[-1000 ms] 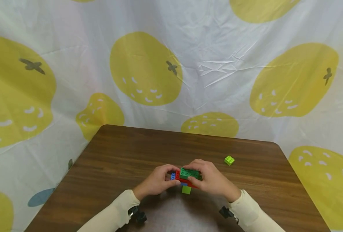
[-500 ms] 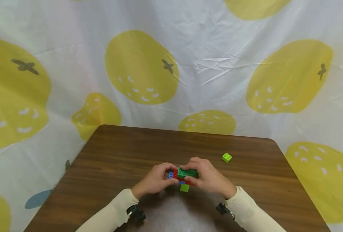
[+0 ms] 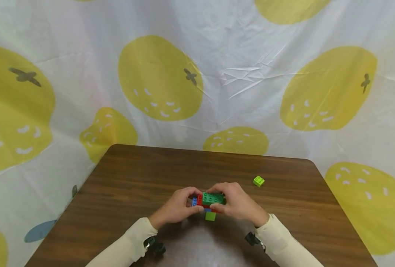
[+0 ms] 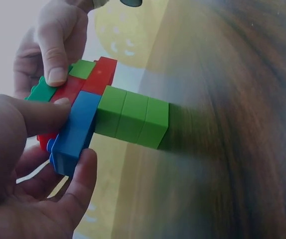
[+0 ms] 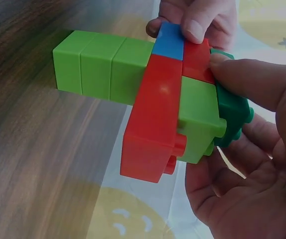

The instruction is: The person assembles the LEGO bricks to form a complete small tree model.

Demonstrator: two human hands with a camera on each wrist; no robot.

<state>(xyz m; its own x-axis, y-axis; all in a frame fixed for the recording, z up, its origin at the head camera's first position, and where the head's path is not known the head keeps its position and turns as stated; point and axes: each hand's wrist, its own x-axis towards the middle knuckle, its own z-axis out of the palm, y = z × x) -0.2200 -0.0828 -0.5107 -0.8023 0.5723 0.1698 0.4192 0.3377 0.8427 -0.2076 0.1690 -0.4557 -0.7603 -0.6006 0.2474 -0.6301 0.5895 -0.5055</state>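
A stack of toy building bricks stands upright on the table between both hands. Its foot is a column of light green bricks [image 5: 100, 64]. A blue brick [image 4: 75, 129] and a red brick [image 5: 153, 109] sit across the column's top. Above these come another red brick [image 3: 200, 199] and a small light green brick [image 5: 200, 102], with a dark green brick [image 3: 213, 198] uppermost. My left hand [image 3: 180, 204] grips the stack's left side, thumb and fingers around the blue brick. My right hand [image 3: 235, 200] holds the upper right, its thumb along the edge of red and dark green.
A loose lime green brick [image 3: 259, 181] lies on the brown wooden table [image 3: 144, 170], behind and right of the stack. A white cloth [image 3: 234, 92] with yellow fruit prints hangs behind the table's far edge.
The right fingers have slid back from the top of the dark green brick, so more of its studs show. The left hand keeps its grip. The whole head view has shifted slightly.
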